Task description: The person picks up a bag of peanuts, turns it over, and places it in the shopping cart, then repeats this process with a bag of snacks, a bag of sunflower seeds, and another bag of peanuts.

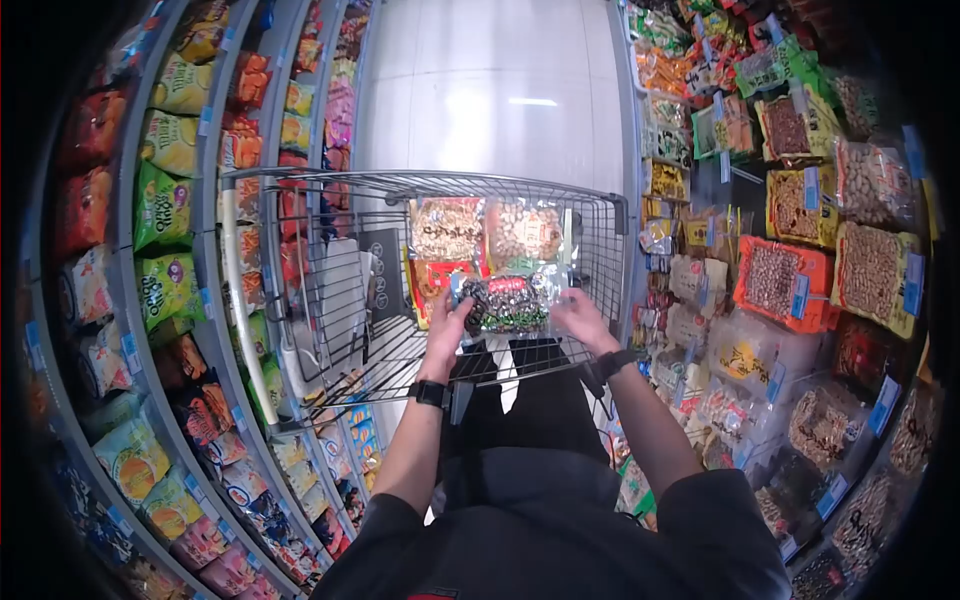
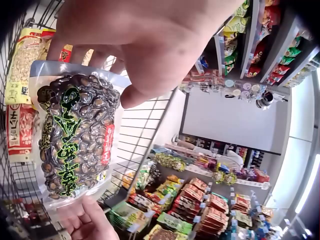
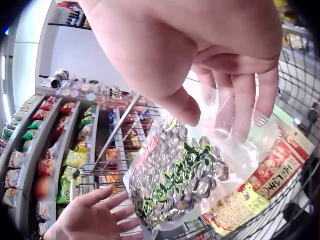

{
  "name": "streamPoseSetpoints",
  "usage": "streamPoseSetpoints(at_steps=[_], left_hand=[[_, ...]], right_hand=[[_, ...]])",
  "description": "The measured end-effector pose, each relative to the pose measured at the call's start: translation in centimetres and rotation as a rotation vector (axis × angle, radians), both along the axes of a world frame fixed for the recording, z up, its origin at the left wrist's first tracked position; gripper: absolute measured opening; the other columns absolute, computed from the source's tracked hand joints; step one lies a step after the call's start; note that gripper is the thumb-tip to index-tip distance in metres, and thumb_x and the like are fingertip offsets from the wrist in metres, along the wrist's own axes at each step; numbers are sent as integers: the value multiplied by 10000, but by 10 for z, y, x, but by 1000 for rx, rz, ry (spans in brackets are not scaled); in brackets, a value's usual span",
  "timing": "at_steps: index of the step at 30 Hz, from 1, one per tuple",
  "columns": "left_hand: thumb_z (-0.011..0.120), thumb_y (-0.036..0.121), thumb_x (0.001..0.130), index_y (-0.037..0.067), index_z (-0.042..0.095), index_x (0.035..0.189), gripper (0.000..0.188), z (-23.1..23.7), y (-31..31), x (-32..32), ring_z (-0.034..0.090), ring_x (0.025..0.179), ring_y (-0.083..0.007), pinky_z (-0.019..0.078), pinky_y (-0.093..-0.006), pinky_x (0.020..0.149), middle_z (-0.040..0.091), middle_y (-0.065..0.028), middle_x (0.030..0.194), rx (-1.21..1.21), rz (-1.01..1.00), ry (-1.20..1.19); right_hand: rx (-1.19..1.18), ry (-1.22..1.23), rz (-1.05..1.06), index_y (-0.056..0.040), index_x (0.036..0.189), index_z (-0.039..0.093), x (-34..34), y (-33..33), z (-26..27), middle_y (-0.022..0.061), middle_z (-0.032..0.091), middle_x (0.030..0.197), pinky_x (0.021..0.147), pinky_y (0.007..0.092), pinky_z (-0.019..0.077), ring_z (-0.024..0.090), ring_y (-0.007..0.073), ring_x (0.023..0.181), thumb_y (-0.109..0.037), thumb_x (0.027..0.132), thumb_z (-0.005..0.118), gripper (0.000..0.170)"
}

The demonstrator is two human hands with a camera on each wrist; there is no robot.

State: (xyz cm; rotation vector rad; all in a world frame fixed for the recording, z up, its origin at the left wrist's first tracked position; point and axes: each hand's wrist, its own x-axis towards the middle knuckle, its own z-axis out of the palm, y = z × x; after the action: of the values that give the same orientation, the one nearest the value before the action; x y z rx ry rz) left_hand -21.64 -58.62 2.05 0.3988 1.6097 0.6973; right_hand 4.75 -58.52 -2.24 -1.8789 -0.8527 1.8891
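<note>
A clear flat bag of dark melon seeds (image 1: 512, 303) is held up over the near end of a wire shopping cart (image 1: 430, 183). My right hand (image 1: 585, 320) pinches its right end, thumb in front and fingers behind the clear film. At the other end my left hand (image 1: 446, 325) touches the edge, its fingers straight and partly behind the bag, the thumb apart from them in the right wrist view. Green characters and a red label show on the bag's face in the left wrist view. Beyond it in the cart lie a yellow-and-red snack bag (image 1: 445, 228) and a bag of nuts (image 1: 524, 232).
Shelves of chip bags (image 1: 165, 200) line the left side. On the right hang packs of nuts and seeds (image 1: 790, 205), close to the cart. A pale tiled floor (image 1: 490, 90) stretches ahead between the shelves. A dark panel (image 1: 380, 265) stands at the cart's left part.
</note>
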Motion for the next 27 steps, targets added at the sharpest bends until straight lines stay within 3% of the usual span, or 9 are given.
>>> streamPoseSetpoints(at_steps=[3, 5, 7, 11, 17, 19, 20, 23, 27], left_hand=[[609, 181, 929, -12, 430, 1379, 522, -47, 16, 16, 546, 1153, -209, 399, -330, 1002, 593, -136, 1235, -23, -67, 60], [628, 263, 916, -36, 466, 1328, 534, -130, 0, 15, 586, 1081, -234, 440, -337, 943, 610, -181, 1200, -41, -113, 169], [621, 268, 919, -41, 502, 1259, 475, -149, 4, 28, 591, 1085, -241, 444, -350, 938, 621, -184, 1176, -105, -169, 142], [645, 288, 881, -3, 451, 1224, 490, -190, -1, 59, 617, 1043, -347, 458, -389, 912, 623, -239, 1116, -310, -270, 389], [699, 302, 833, -1, 361, 1279, 637, -234, -25, 95, 589, 1101, -380, 444, -403, 940, 587, -278, 1163, -195, -329, 356], [721, 303, 817, 1, 358, 1288, 667, -240, -23, 97, 589, 1102, -336, 440, -390, 950, 593, -244, 1166, -200, -276, 225], [702, 204, 864, -33, 331, 1293, 614, -242, -23, 95, 577, 1054, -205, 450, -335, 922, 587, -165, 1148, -277, -305, 214], [686, 188, 877, -43, 328, 1280, 586, -246, -20, 88, 577, 1055, -212, 455, -340, 928, 582, -164, 1145, -174, -209, 86], [669, 207, 874, -36, 323, 1301, 600, -262, -30, 85, 625, 1050, -305, 467, -373, 930, 604, -229, 1158, -137, -352, 214]], right_hand=[[-75, -61, 30, 64, 1167, 523, 10, -4, -47, 123, 647, 1006, 789, 308, 503, 625, 172, 890, -189, 847, 695, 443], [-152, -76, -102, 78, 1174, 519, 14, -6, -70, 126, 645, 1015, 797, 313, 503, 625, 177, 889, -176, 841, 694, 454], [-258, -85, -103, 44, 1205, 515, 27, -15, -111, 161, 605, 1170, 911, 345, 460, 573, 228, 1070, -243, 825, 698, 510], [-241, -280, 66, 66, 1198, 497, 42, -31, -174, 236, 605, 1175, 914, 372, 471, 607, 300, 1072, -247, 793, 705, 552], [-168, -388, 164, 127, 1255, 417, 51, -31, -188, 300, 586, 1165, 952, 396, 456, 605, 381, 1084, -253, 763, 717, 691], [-172, -464, 227, 139, 1282, 389, 50, -26, -191, 316, 549, 1213, 971, 390, 446, 588, 380, 1118, -241, 771, 709, 713], [-254, -379, 224, 143, 1297, 375, 54, -24, -190, 320, 521, 1252, 992, 386, 431, 568, 381, 1155, -230, 777, 702, 719], [-147, -478, 80, 107, 1251, 448, 45, -47, -221, 327, 550, 1217, 1005, 419, 426, 535, 435, 1176, -231, 755, 682, 644], [-265, -452, 156, 136, 1337, 326, 45, -42, -235, 348, 503, 1287, 1055, 387, 398, 501, 420, 1236, -237, 768, 679, 767]])
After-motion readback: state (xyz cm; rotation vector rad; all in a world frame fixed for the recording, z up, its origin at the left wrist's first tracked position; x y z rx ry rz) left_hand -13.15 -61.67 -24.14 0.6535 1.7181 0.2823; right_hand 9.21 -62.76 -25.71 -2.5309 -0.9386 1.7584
